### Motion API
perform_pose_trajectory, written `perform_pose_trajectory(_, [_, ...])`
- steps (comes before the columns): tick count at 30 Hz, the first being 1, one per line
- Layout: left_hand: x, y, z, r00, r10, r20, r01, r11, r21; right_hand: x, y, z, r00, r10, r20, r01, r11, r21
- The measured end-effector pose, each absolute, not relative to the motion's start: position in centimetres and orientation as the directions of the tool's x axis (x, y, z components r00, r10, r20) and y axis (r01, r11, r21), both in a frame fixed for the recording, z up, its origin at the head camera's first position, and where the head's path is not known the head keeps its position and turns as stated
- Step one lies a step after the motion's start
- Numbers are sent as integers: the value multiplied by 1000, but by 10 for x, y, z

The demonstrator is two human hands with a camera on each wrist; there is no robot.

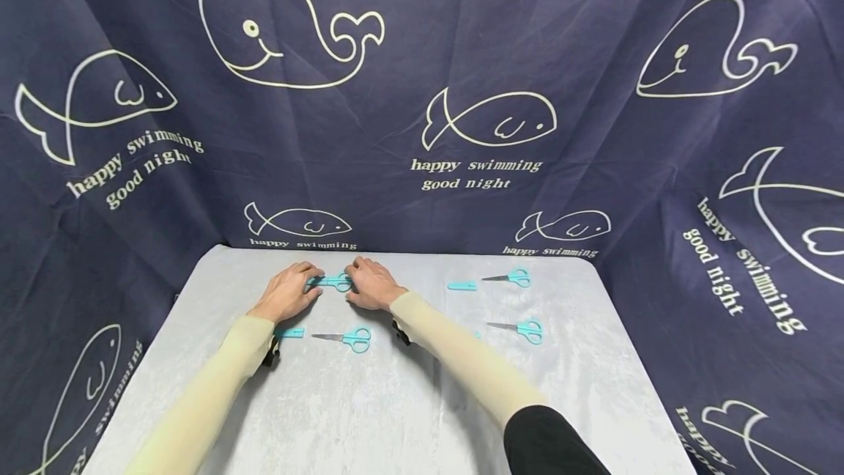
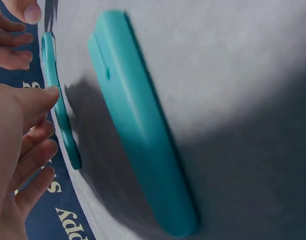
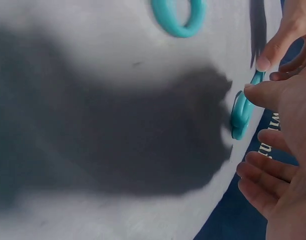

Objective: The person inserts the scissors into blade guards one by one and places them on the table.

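At the far left of the table, light-blue scissors (image 1: 338, 282) lie with a cap (image 2: 68, 135) over the blades. My left hand (image 1: 290, 292) is at the capped end, its thumb on the cap and its other fingers bent on the far side, where the index finger is hidden. My right hand (image 1: 372, 283) is beside the handle loops (image 3: 240, 115), its thumb at their edge and its other fingers spread loosely. Nearer me lie bare-bladed scissors (image 1: 349, 339) and a loose cap (image 1: 291, 333), which fills the middle of the left wrist view.
On the right side lie two more pairs of open-bladed scissors, the far pair (image 1: 517, 278) beside its loose cap (image 1: 461, 286). By the near pair (image 1: 527, 330), another cap (image 1: 476, 334) is mostly hidden behind my right sleeve. A dark-blue printed curtain (image 1: 422, 218) borders the grey-white table (image 1: 409, 431).
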State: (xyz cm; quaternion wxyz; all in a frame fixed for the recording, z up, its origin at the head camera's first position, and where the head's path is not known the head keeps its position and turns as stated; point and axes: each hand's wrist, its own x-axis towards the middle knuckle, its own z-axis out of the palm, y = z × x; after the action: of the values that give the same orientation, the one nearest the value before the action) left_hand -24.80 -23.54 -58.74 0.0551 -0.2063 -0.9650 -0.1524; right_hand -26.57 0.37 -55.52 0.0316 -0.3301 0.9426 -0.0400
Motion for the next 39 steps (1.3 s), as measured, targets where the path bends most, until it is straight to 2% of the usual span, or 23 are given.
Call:
perform_pose_trajectory(14, [-220, -225, -578, -894, 358, 268, 433, 844, 316, -232, 50, -545, -746, -660, 87, -664, 728, -170])
perform_pose_trajectory(24, [-187, -204, -572, -822, 377, 427, 525, 792, 311, -199, 89, -539, -708, -670, 223, -706, 667, -237])
perform_pose_trajectory(31, [-154, -188, -567, -795, 374, 478, 557, 762, 331, -168, 125, -535, -696, -634, 336, -716, 650, -255])
perform_pose_trajectory(39, [-119, -172, -574, -756, 368, 541, 596, 729, 337, -133, 162, -535, -725, -547, 418, -675, 683, -278])
